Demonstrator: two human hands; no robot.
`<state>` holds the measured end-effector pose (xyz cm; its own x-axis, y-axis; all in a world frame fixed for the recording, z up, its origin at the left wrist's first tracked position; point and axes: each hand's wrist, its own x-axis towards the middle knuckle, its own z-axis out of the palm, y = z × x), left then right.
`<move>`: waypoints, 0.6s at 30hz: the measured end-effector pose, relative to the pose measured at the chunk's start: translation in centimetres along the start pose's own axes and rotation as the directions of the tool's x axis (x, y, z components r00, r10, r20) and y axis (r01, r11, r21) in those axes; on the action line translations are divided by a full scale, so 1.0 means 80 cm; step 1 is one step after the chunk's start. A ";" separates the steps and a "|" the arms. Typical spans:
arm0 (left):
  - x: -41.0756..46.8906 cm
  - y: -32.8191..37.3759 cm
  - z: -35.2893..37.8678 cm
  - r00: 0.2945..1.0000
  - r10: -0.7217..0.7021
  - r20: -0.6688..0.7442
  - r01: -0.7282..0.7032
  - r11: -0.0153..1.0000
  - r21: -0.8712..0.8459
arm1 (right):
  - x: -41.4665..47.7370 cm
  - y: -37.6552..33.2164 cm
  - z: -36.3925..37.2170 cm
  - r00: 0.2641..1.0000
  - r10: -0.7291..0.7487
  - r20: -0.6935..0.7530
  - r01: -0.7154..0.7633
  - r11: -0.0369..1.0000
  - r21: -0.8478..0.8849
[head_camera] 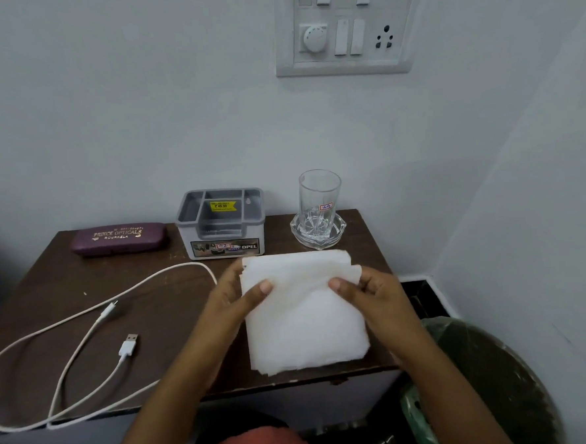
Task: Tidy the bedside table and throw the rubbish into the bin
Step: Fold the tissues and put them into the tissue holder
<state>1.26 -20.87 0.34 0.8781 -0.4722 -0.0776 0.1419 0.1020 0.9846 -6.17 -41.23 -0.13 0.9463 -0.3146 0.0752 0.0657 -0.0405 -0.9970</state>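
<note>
**Tidy about half done: tissue stack in both hands, cable loose**

Status (my read):
- Back row past the hands looks sorted: spectacle case (119, 239) far left of the grip, grey organiser (221, 222) directly beyond the left hand, glass (319, 199) standing upright in its glass dish (338, 234) beyond the right hand.
- Not done: white USB cable (129, 346) sprawls in loose loops left of the grip. Both plugs lie on the bedside table (170, 308) and 1 loop hangs over the front edge. It needs coiling.
- Bin (493, 381) sits on the floor, below and right of the right hand, with a green liner at the rim. Can't tell what's inside, so no rubbish confirmed as binned.
- Stack of white tissues (305, 327) is the item in hand. Can't tell whether it is rubbish or something to square up and put away. If rubbish, it's a short move to the right and down.

Grip:
- 2-handed hold on the stack's upper part.
- Left hand (235, 304) grips the left edge, thumb on top and fingers hidden behind the sheets.
- Right hand (375, 295) grips the right edge near the top corner, thumb on top and fingers curled behind.
- Both are narrow pinches, closed onto the paper, nothing else held.
- The 2 thumbs are level with each other, well apart, with the stack's middle between them.
- Stack is between the hands, over the table's front right part. Top edge is just short of the organiser, bottom edge near the table's front edge.
- Can't tell whether the bottom edge rests on the table or hangs clear of it.
- Sheet edges are slightly fanned at the top and bottom corners, so the stack isn't fully squared.
</note>
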 end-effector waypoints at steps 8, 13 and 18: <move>0.009 -0.018 -0.007 0.981 -0.193 -0.008 0.193 0.981 -0.018 | 0.012 0.022 0.015 0.960 0.272 0.062 -0.275 0.960 0.046; 0.018 -0.030 -0.014 0.978 -0.200 -0.058 0.199 0.980 -0.028 | 0.017 0.022 0.010 0.972 0.235 0.017 -0.234 0.972 -0.010; 0.023 -0.032 -0.012 0.981 -0.080 -0.174 0.087 0.996 0.035 | 0.018 0.026 0.013 0.983 0.183 -0.023 -0.185 0.980 -0.079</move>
<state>2.97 -21.18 -2.52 0.9301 -0.3191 -0.1822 0.2020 0.0298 0.9789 -4.32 -40.78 -2.09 0.9346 -0.3388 -0.1086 -0.1355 -0.0565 -0.9892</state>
